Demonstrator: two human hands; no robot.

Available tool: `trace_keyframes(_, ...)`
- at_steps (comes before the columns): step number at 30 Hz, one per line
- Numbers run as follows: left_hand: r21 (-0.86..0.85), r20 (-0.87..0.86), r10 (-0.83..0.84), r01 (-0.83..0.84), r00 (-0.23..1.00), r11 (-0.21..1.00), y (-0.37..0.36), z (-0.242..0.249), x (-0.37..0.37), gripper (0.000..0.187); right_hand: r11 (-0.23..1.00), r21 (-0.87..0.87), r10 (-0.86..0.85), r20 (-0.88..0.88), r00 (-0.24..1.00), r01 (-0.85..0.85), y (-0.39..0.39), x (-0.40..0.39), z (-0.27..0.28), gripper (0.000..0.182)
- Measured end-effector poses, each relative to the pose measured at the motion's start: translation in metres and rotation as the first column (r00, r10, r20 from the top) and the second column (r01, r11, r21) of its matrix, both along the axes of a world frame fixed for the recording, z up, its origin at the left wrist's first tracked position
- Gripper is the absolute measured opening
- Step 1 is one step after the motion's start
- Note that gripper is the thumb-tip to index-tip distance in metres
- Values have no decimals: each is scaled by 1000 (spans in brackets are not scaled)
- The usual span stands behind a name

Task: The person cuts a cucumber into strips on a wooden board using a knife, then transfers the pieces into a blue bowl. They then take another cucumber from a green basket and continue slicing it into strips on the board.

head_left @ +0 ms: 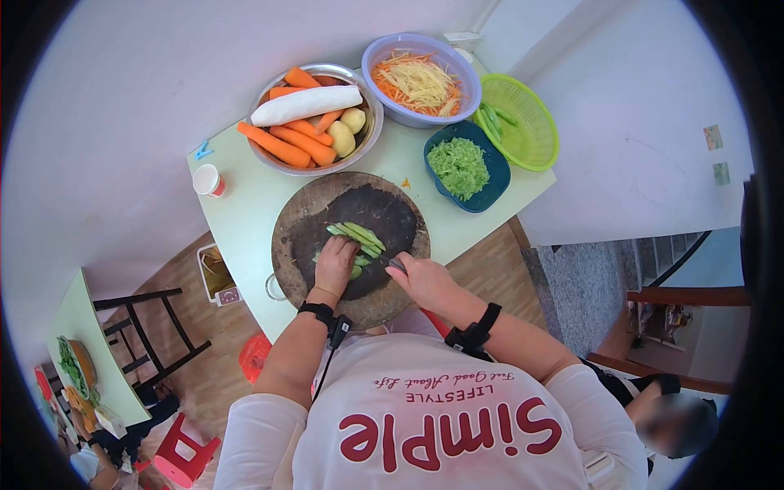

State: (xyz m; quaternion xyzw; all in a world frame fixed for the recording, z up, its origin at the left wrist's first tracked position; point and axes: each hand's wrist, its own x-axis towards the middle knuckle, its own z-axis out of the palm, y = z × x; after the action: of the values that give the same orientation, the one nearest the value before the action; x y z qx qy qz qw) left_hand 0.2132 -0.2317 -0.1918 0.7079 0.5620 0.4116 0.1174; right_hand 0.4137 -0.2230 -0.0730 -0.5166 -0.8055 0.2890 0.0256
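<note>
On a round wooden chopping board (298,196) with a dark, wet middle lie long green vegetable slices (359,235). My left hand (335,265) presses on some of them, its fingers curled and bunched together. Smaller green pieces show beside and below those fingers. My right hand (426,282) is wrapped around the dark handle of a knife (397,264), just right of the slices. The blade is seen nearly edge-on and is hard to make out. Both hands are over the near half of the board.
Behind the board stand a steel bowl (377,131) of carrots, potatoes and a white peeled root, a lilac basin (371,88) of shreds, a dark teal bowl (496,189) of green shreds, and a green basket (549,147). A paper cup (209,181) is at left. People sit nearby.
</note>
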Motion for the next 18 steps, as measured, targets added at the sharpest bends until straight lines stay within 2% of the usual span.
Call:
trace_keyframes(6,-15,5,-4,4,1000,1000,0,2,0,14,1000,-22,7,61,998,-6,2,-2,0,38)
trace_keyframes(10,-42,1,-8,8,1000,999,-1,-1,-2,15,1000,-29,-1,67,998,3,-2,1,-18,37)
trace_keyframes(15,-6,-15,-12,12,1000,1000,1,-1,-2,15,999,-32,-13,86,996,16,-6,-1,-21,39)
trace_keyframes(18,-21,-23,-45,44,999,999,2,0,-3,15,995,-52,-87,18,996,87,-6,4,-29,40)
